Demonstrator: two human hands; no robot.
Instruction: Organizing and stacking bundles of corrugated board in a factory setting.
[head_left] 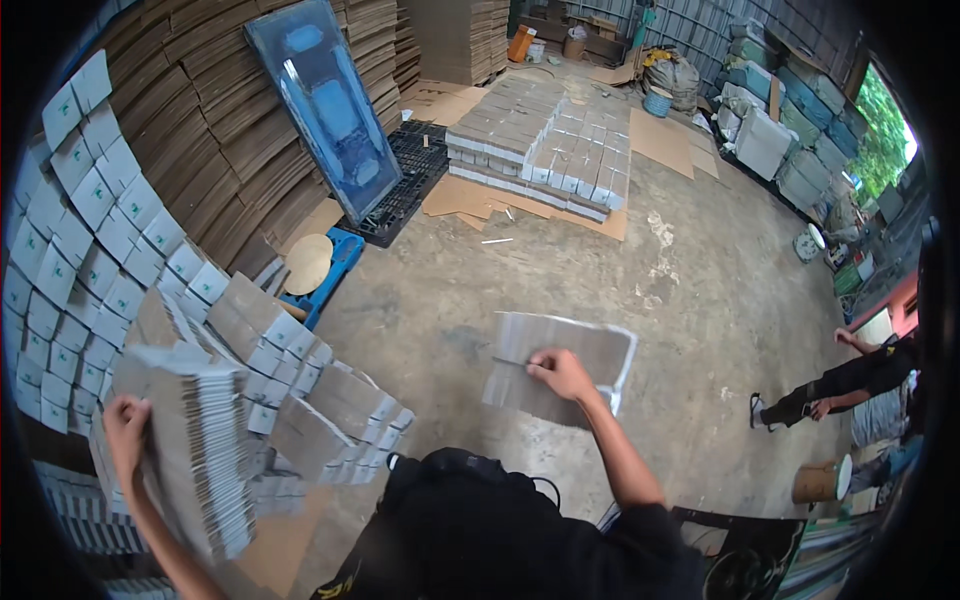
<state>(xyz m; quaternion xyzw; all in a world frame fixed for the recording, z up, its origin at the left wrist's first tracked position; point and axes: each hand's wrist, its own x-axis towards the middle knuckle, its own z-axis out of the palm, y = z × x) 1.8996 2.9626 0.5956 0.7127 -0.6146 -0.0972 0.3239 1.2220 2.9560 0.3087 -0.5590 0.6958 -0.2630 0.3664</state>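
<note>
My right hand (563, 375) is closed in a pinch on a flat folded carton (545, 335), brown with white edges, held out over the floor in front of me. The carton is slightly blurred. On the left, my left hand (125, 425) has its fingers curled at the side of a thick bundle of flat cartons (190, 440), whose many edges show in a tilted row. The thumb rests against the bundle's brown face; the fingertips are partly hidden. More bundles of flat cartons (340, 415) lie just beyond it.
A tall stack of white-ended cartons (100, 210) curves along the left. Flattened cardboard piles (200, 110), a blue-framed panel (330, 110), a black pallet (410, 160) and a low block of cartons (540, 140) stand farther off. A person (860, 380) is at right, near a bucket (822, 481).
</note>
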